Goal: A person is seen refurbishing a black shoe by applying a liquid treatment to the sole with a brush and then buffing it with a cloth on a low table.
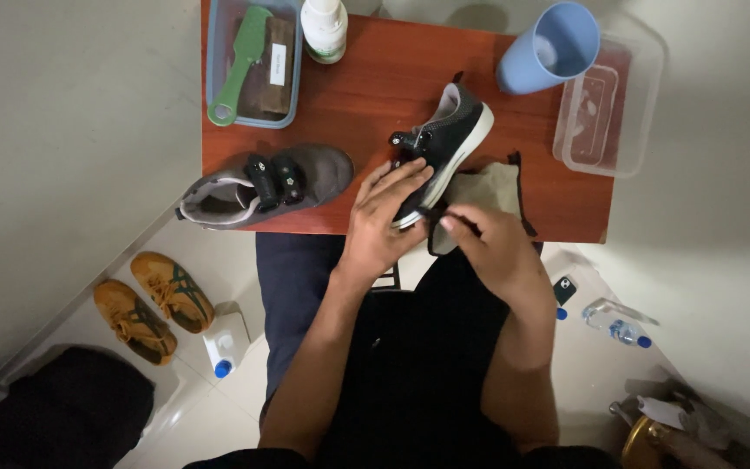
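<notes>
His left hand (384,213) curls around the black shoe (440,148), tipped on its side; right hand (488,243) pinches a beige cloth (490,187) against its white sole.

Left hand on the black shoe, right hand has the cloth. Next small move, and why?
Probably draw the cloth along the white sole edge. The left hand steadies the black shoe tilted on its side, sole edge turned toward the right hand, which pinches the cloth at the shoe's near end.
</notes>
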